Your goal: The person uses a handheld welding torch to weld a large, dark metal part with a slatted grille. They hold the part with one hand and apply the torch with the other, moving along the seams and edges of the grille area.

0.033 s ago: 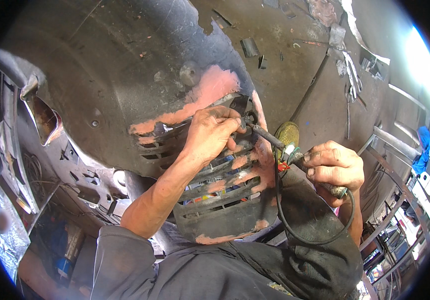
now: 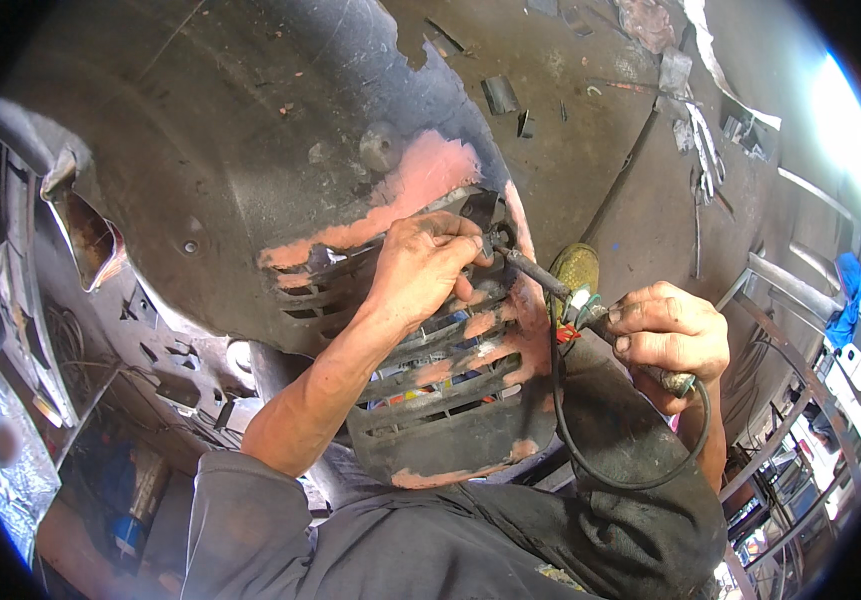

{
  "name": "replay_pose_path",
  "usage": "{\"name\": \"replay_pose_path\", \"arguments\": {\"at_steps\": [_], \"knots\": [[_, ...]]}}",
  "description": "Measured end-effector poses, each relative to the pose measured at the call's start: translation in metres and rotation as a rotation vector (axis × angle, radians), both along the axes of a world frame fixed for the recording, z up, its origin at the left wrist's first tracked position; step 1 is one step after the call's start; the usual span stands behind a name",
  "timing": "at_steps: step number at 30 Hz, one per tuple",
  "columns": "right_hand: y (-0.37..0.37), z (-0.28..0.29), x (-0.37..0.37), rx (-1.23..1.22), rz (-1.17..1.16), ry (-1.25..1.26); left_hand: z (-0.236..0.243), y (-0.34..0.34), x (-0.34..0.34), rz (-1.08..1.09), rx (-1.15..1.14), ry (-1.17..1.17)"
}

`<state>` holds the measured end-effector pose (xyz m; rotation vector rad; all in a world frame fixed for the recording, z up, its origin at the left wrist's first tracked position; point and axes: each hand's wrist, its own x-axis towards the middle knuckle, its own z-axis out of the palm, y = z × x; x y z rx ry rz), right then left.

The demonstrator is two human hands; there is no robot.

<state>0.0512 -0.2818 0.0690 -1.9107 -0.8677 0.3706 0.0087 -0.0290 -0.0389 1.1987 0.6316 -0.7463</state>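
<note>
A dark plastic panel (image 2: 200,180) with pink filler patches and a slotted grille lies across my lap. My left hand (image 2: 427,260) rests on it near the grille's upper right, its fingers pinched on a small dark piece (image 2: 482,212). My right hand (image 2: 668,340) is closed around the handle of a soldering-iron-like tool (image 2: 523,269) with a metal shaft and a black cord (image 2: 650,482). The tool's tip is beside my left fingertips; whether it touches the dark piece is hard to tell.
A yellow-green shoe (image 2: 575,268) rests on the concrete floor (image 2: 590,160), where offcuts (image 2: 500,95) and strips (image 2: 702,150) lie. Metal frames (image 2: 790,360) and a blue cloth (image 2: 850,300) are at the right. Grey panels (image 2: 10,300) and other parts crowd the left.
</note>
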Motion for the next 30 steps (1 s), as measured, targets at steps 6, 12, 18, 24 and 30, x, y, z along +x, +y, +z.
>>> {"name": "replay_pose_path", "arguments": {"at_steps": [6, 12, 18, 24, 30], "knots": [[0.0010, -0.0012, 0.0015, 0.002, -0.004, -0.008, -0.0002, 0.0009, 0.0022, 0.000, 0.003, -0.013], [0.0022, -0.0028, 0.0036, 0.003, -0.006, -0.011, -0.0026, 0.0013, 0.0045, 0.009, 0.005, -0.020], [0.0014, -0.0027, 0.0047, 0.010, 0.015, -0.021, -0.0027, 0.0007, 0.0047, 0.000, 0.010, -0.021], [0.0007, -0.0042, 0.0051, 0.012, 0.024, -0.026, -0.0035, 0.0016, 0.0042, 0.002, -0.002, -0.016], [0.0018, -0.0035, 0.0041, 0.013, 0.012, -0.031, -0.0052, 0.0007, 0.0039, 0.005, -0.012, -0.019]]}}
